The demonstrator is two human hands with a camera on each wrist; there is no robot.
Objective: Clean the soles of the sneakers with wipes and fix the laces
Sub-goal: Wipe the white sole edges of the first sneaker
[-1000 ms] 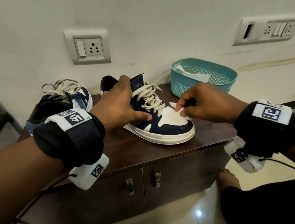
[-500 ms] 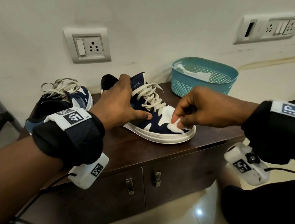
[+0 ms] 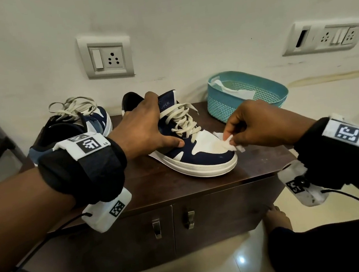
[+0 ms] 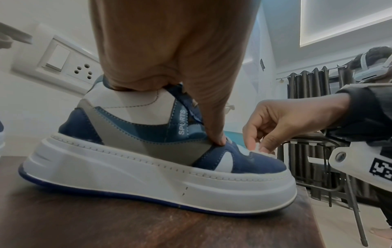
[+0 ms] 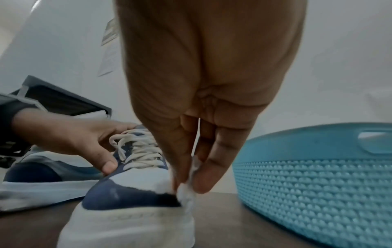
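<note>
A navy and white sneaker [image 3: 201, 158] with cream laces stands upright on the dark wooden cabinet [image 3: 157, 187]. My left hand [image 3: 144, 128] grips its collar from above, with the thumb pressed on the side panel [image 4: 216, 134]. My right hand [image 3: 260, 124] pinches a crumpled white wipe [image 3: 228, 141] against the white toe panel; the wipe [image 5: 186, 189] shows between thumb and fingers in the right wrist view. A second sneaker [image 3: 70, 126] with loose laces sits at the back left.
A teal plastic basket [image 3: 248, 96] holding white wipes stands at the back right of the cabinet, close to my right hand. The wall with socket plates [image 3: 107, 57] rises just behind. A metal chair frame [image 4: 318, 167] stands off the cabinet's right end.
My right hand with the wipe moved down over the toe, then back up onto the white toe panel. The left hand kept its hold on the sneaker.
</note>
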